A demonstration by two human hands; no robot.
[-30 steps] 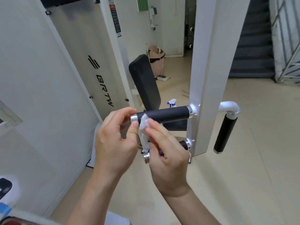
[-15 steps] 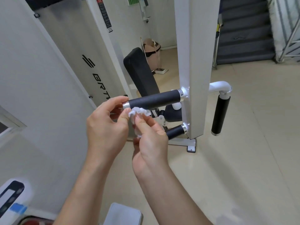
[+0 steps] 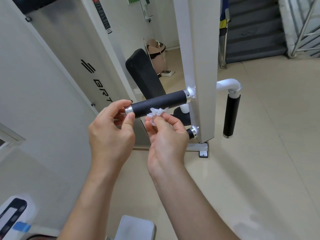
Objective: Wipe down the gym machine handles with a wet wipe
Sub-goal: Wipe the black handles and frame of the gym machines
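1. Head view: a tall white post [image 3: 200,66] of the gym machine stands in the middle. Everything here is placed from that post.
2. A long black handle [image 3: 155,105] sticks out sideways from the left face of the post. It has a shiny silver cap at its far end.
3. The left grip [image 3: 110,134] is at that far end, away from the post. Its thumb and fingers are curled round the silver cap and pinch it.
4. The right grip [image 3: 166,139] is just under the long black handle, between the left grip and the post. Its fingertips [image 3: 162,116] pinch a small, scrunched-up white wet wipe [image 3: 156,112].
5. The wet wipe sits up against the bottom edge of the long black handle, about halfway along it.
6. A short handle [image 3: 191,133] pokes out of the post lower down, partly hidden behind the right grip.
7. On the right side of the post, a white bent pipe [image 3: 226,84] holds a hanging handle [image 3: 231,115] that points down.
8. Behind the post, to its left, is a black pad [image 3: 143,75].
9. Grey stairs [image 3: 251,32] are far behind the post, to its right.
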